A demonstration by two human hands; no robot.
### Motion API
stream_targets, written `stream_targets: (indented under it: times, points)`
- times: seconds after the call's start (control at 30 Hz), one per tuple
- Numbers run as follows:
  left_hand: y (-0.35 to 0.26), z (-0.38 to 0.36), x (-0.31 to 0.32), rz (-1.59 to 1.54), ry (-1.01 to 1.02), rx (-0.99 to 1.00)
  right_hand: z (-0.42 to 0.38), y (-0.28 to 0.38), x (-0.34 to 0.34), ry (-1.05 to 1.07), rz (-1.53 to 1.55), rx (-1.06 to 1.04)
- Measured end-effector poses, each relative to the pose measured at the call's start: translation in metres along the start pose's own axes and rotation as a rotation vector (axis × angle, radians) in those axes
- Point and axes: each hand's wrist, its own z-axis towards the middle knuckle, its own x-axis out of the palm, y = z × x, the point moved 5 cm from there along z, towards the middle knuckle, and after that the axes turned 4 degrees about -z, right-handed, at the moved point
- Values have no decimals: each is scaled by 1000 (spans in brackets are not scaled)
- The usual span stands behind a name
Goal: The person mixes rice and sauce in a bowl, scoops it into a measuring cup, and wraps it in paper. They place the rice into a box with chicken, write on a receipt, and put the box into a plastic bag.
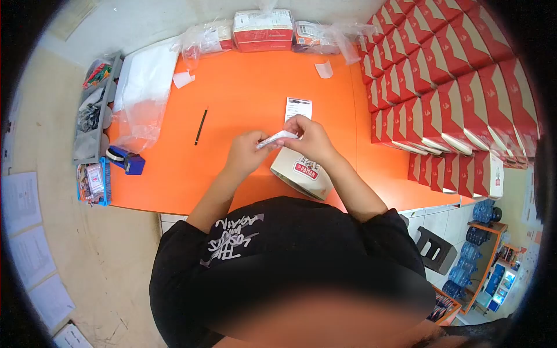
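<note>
My left hand (248, 152) and my right hand (307, 138) meet over the orange table (243, 87), both closed on one small white paper slip (272, 139). The left fingers pinch its left end and the right fingers its right end. Just beneath my right hand lies a cream box (284, 165) with a red-and-black printed logo; my right forearm hides part of it. Beyond my right hand is a printed white paper (299, 108) with a dark strip near its top, its lower part covered by my fingers.
Red-and-cream boxes (429, 110) are stacked high at the right. A black pen (201, 126), a blue tape dispenser (129, 162), a grey organizer (96, 110) and white plastic sheets (145, 75) occupy the left. Wrapped packages (263, 32) line the back wall.
</note>
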Motion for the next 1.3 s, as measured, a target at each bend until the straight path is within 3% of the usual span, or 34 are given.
stream_targets:
  times: [0.07,0.17,0.23,0.37,0.47,0.57,0.63,0.7,0.77,0.83,0.9,1.03,1.1,1.17,1.23,1.3]
  points:
    - [-12,-6,-2,-48,-15,-49,-10,-2,-2,7,-18,55]
    - [-37,-17,0,-131,48,74,-25,19,-13,24,-111,70]
    - [-49,-26,-5,-302,-62,281,-37,38,-17,29,-186,29]
    - [-56,-44,-13,-279,-183,268,-58,54,-14,5,-180,-25]
    - [-49,-52,-6,-159,-92,185,-73,76,-13,-59,-183,-104]
    - [-61,-62,-5,-20,-63,323,-83,85,-13,-95,-274,-231]
    - [-60,-66,-2,-106,37,195,-87,85,-10,-87,-320,-275]
    - [-57,-70,2,-283,-33,210,-90,74,-14,-196,-120,-54]
    - [-43,-72,8,-462,-100,220,-91,64,-11,-211,-24,-10]
    - [-26,-72,17,-530,6,119,-93,57,-10,-221,71,35]
    - [-18,-74,21,-517,26,92,-95,53,-1,-88,182,59]
    - [-20,-78,24,-602,132,57,-99,35,4,-112,136,146]
    - [-20,-82,27,-644,165,29,-102,33,10,-182,526,195]
    - [-12,-85,34,-681,195,12,-105,31,13,-200,538,191]
    - [-5,-88,41,-637,225,139,-105,13,7,-381,833,188]
    - [12,-91,38,-537,245,36,-108,4,-17,-524,823,245]
